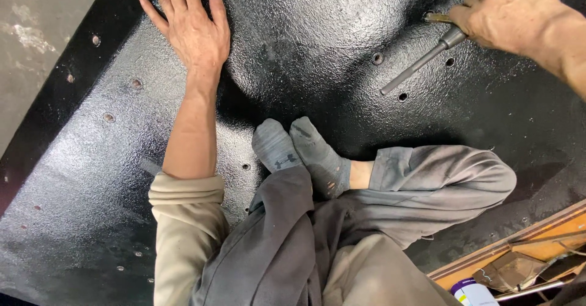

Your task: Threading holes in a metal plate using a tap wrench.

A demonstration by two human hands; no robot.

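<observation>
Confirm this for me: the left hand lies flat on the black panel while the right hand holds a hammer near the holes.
Not a hammer. The head view shows the right hand gripping a slim metal rod tool. The left hand does lie flat on the black panel, near its holes.

Open black panel (342, 31) between feet (302, 150), tool (421, 61)

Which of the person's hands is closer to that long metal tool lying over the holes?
The right hand: it grips the metal tool at its upper end. The left hand lies flat on the black panel, well off to the tool's left.
</observation>
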